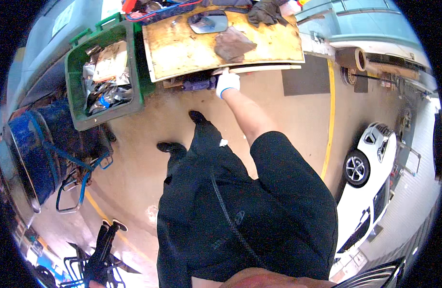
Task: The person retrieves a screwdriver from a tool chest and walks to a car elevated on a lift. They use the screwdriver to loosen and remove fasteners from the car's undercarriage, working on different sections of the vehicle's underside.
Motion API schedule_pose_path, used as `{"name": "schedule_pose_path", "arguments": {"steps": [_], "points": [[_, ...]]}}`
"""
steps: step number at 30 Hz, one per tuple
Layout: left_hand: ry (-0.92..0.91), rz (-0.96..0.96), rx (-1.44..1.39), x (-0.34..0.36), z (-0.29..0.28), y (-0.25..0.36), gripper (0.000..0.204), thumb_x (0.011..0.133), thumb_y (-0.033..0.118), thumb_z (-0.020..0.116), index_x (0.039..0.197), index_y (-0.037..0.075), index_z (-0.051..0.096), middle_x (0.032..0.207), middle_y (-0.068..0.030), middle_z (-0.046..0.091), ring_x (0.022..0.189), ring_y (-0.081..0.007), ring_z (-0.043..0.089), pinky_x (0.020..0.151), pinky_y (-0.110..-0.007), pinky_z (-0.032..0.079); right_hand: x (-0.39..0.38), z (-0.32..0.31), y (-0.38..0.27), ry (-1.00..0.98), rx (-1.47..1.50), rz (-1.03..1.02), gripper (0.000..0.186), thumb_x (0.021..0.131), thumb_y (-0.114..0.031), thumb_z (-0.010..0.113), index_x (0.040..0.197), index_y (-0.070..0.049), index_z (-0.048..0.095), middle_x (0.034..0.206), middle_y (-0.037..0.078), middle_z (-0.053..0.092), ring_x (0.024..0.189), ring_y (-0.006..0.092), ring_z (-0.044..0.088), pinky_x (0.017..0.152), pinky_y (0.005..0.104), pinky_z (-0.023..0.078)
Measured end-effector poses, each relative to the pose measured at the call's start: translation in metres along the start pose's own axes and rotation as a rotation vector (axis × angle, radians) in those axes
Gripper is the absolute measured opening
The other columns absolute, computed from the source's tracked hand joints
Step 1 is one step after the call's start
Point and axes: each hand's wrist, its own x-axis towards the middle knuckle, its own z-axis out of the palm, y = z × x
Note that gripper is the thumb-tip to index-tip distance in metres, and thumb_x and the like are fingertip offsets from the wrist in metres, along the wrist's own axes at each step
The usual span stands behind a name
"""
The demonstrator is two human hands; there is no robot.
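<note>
My right hand (228,83), in a white glove with a blue cuff, reaches forward to the worktable. Its fingers are closed on the edge of a pale wooden drawer (266,68) just under the tabletop; the fingertips are partly hidden. Beside the hand, dark purple cloth (198,83) shows below the tabletop. On the stained yellowish wooden tabletop (178,50) lie a brownish rag (234,45), a car's side mirror glass (209,22) and a dark crumpled cloth (267,13). My left hand is out of view.
A green wheeled bin (137,72) full of foil and cardboard stands left of the table. Further left are a blue drum (33,153) and a blue-framed trolley (81,177). A white car (370,187) is parked at right. Another person's legs (103,245) show at lower left.
</note>
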Motion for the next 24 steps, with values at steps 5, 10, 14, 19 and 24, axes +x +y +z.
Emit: {"name": "schedule_pose_path", "arguments": {"steps": [5,10,14,19,24], "points": [[-0.025,0.028,0.071,-0.019,0.024,0.026,0.031,0.1,0.024,0.062,0.118,-0.001,0.07,0.1,-0.0092,0.071,0.089,-0.0195,0.066,0.081,-0.034,0.052,-0.071,0.002,0.02,-0.049,-0.128,-0.108,0.052,0.086,-0.027,0.062,0.132,-0.003,0.065,0.147,0.022,0.046,0.134,0.0394,0.05,0.104,0.0541,0.044],[-0.058,0.053,0.099,-0.02,0.045,0.05,0.032,0.1,0.024,0.062,0.118,-0.001,0.07,0.103,-0.01,0.071,0.092,-0.0194,0.066,0.083,-0.033,0.052,-0.132,0.023,0.058,-0.134,-0.063,-0.2,0.046,0.089,-0.031,0.061,0.125,-0.004,0.067,0.147,0.025,0.046,0.134,0.0417,0.049,0.105,0.0536,0.043],[-0.083,0.069,0.124,-0.019,0.06,0.065,0.032,0.101,0.025,0.062,0.119,-0.001,0.07,0.107,-0.0106,0.072,0.095,-0.0193,0.066,0.085,-0.033,0.052,-0.143,0.052,0.081,-0.218,0.082,-0.235,0.044,0.089,-0.03,0.06,0.122,-0.002,0.068,0.146,0.027,0.049,0.131,0.0415,0.054,0.104,0.0509,0.046],[-0.112,0.066,0.166,-0.007,0.057,0.079,0.033,0.101,0.025,0.062,0.119,-0.001,0.071,0.11,-0.0113,0.073,0.098,-0.0191,0.067,0.088,-0.033,0.052,-0.15,0.059,0.091,-0.236,0.065,-0.296,0.041,0.089,-0.03,0.06,0.118,-0.003,0.068,0.139,0.027,0.055,0.126,0.0425,0.057,0.105,0.0505,0.047],[-0.111,0.058,0.156,-0.007,0.043,0.068,0.033,0.102,0.026,0.062,0.12,-0.001,0.071,0.114,-0.012,0.073,0.101,-0.019,0.067,0.09,-0.032,0.052,-0.14,0.058,0.084,-0.207,0.061,-0.289,0.039,0.088,-0.033,0.061,0.113,-0.004,0.071,0.132,0.025,0.06,0.124,0.0425,0.059,0.104,0.0508,0.047]]}}
